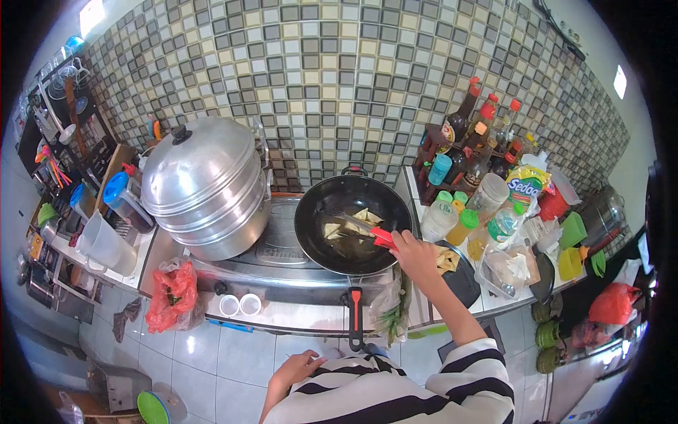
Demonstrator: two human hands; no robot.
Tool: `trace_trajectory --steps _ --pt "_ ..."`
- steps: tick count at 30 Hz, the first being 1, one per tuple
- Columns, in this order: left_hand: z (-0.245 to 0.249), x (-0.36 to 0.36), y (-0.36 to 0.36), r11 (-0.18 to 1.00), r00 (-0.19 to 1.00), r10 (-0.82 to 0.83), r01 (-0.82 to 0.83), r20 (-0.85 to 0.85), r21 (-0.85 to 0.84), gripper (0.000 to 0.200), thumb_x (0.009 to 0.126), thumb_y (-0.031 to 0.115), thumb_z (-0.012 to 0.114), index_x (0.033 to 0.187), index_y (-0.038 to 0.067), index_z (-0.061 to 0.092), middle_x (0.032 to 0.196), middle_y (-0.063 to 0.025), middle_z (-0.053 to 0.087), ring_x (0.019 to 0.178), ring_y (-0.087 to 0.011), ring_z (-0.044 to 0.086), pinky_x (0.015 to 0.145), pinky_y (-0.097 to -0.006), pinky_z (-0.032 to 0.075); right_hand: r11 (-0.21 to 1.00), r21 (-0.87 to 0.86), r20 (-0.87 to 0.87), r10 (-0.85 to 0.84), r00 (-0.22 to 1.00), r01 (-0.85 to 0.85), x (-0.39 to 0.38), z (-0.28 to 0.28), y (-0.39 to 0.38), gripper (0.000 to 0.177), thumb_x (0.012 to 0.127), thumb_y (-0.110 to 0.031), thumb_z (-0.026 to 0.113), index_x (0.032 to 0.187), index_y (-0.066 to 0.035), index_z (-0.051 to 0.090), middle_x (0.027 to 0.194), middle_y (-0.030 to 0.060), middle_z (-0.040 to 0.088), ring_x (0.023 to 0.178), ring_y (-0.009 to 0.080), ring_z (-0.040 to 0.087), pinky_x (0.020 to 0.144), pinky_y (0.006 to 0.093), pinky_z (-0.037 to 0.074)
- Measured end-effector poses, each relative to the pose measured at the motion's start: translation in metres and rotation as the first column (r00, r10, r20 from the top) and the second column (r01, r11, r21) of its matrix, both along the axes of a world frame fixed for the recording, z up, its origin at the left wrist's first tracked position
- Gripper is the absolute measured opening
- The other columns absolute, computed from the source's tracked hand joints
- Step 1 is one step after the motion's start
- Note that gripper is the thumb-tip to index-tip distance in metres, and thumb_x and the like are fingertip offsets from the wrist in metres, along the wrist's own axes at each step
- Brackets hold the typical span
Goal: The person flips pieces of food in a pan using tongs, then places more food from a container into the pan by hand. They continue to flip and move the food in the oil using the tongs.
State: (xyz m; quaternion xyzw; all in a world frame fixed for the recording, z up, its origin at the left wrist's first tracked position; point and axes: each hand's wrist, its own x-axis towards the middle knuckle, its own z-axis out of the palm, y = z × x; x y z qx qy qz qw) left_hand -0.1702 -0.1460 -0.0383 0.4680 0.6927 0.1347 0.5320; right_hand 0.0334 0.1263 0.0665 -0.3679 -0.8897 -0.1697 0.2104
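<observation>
My right hand (415,256) is closed around the red handle of what look like metal tongs (383,238). Their narrow metal end reaches into a black wok (318,247) on the stove, among several pale folded pieces of dough (332,230) lying in oil. The wok's black and red handle (355,318) points toward my body. Low in front of my striped shirt, my left hand (299,367) holds nothing, its fingers loosely extended and apart from the wok. Beside my right wrist, more folded dough pieces (446,261) rest on a dark plate (462,283).
A large aluminium steamer (205,184) stands left of the wok. Two white cups (250,304) and a red plastic bag (173,293) are at the counter's front edge. Jars (462,226) and sauce bottles (462,113) crowd the right side. A leafy bundle (393,318) hangs beside the wok handle.
</observation>
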Motion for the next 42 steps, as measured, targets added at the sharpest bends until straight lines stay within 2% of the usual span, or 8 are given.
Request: trace_trajectory --steps 12,15,20,24,26,29,37,42 --pt "-0.015 0.000 -0.003 1.000 1.000 0.026 -0.026 0.016 0.015 0.049 0.082 0.048 0.049 0.102 0.003 0.056 0.085 -0.0188 0.062 0.081 -0.0333 0.059 0.071 -0.0358 0.046 0.995 0.006 0.020 -0.101 0.995 0.101 0.029 0.001 -0.003 0.034 0.071 -0.023 0.062 0.102 -0.012 0.053 0.077 0.0017 0.046 0.053 0.0163 0.056 0.042 0.0308 0.042" --pt "-0.016 0.000 -0.003 0.999 0.998 -0.030 0.032 -0.054 0.041 0.044 0.085 0.043 0.047 0.104 0.004 0.055 0.087 -0.0120 0.064 0.078 -0.0226 0.061 0.071 -0.0297 0.045 0.997 0.021 0.007 -0.074 0.997 0.074 0.039 -0.008 0.002 0.031 0.073 -0.022 0.059 0.102 -0.012 0.053 0.078 0.0013 0.047 0.054 0.0169 0.056 0.042 0.0312 0.042" --pt "-0.015 0.001 -0.001 0.999 0.998 -0.042 0.043 -0.050 0.014 0.045 0.085 0.043 0.047 0.104 0.003 0.054 0.087 -0.0120 0.064 0.078 -0.0234 0.061 0.072 -0.0299 0.046 0.992 0.091 0.080 -0.091 0.993 0.083 0.048 -0.012 0.003 0.029 0.075 -0.021 0.057 0.101 -0.011 0.054 0.079 0.0019 0.048 0.055 0.0174 0.055 0.043 0.0313 0.042" --pt "-0.012 0.003 0.001 0.998 0.995 -0.067 0.068 -0.079 0.014 0.045 0.086 0.043 0.046 0.104 0.003 0.054 0.087 -0.0120 0.064 0.078 -0.0238 0.061 0.072 -0.0299 0.046 0.996 -0.001 -0.003 -0.088 0.996 0.088 0.048 -0.023 0.010 0.031 0.073 -0.021 0.059 0.102 -0.010 0.052 0.081 0.0030 0.049 0.057 0.0193 0.057 0.046 0.0328 0.044" --pt "-0.019 0.002 0.000 0.998 1.000 -0.021 0.020 0.002 0.058 0.049 0.083 0.047 0.048 0.103 0.003 0.055 0.085 -0.0194 0.061 0.081 -0.0343 0.059 0.071 -0.0363 0.046 0.993 -0.056 -0.044 -0.105 0.994 0.102 0.045 -0.031 0.014 0.032 0.073 -0.021 0.061 0.101 -0.009 0.052 0.081 0.0033 0.049 0.058 0.0203 0.057 0.047 0.0333 0.044" --pt "-0.014 0.003 0.001 0.998 1.000 -0.023 0.023 -0.003 0.053 0.049 0.083 0.047 0.048 0.103 0.003 0.055 0.085 -0.0194 0.062 0.081 -0.0340 0.059 0.071 -0.0363 0.046 0.985 -0.094 -0.079 -0.151 0.985 0.144 0.043 -0.041 0.019 0.035 0.071 -0.023 0.063 0.101 -0.009 0.052 0.083 0.0033 0.050 0.059 0.0216 0.058 0.048 0.0339 0.044" --pt "-0.013 0.004 -0.004 0.998 1.000 -0.002 0.002 -0.010 0.066 0.048 0.083 0.046 0.048 0.102 0.003 0.056 0.084 -0.0186 0.062 0.080 -0.0328 0.060 0.069 -0.0351 0.046 0.991 -0.089 -0.196 0.077 0.977 -0.096 0.042 -0.039 0.018 0.034 0.070 -0.026 0.064 0.099 -0.012 0.052 0.080 0.0026 0.051 0.059 0.0220 0.057 0.048 0.0325 0.044" --pt "-0.007 0.004 0.000 0.999 0.999 -0.036 0.035 -0.032 -0.018 0.044 0.086 0.044 0.046 0.103 0.004 0.055 0.088 -0.0125 0.063 0.082 -0.0254 0.060 0.074 -0.0302 0.045 0.994 -0.079 -0.239 0.055 0.969 -0.076 0.040 -0.036 0.017 0.033 0.071 -0.026 0.063 0.099 -0.013 0.052 0.080 0.0023 0.051 0.059 0.0218 0.057 0.049 0.0322 0.044"
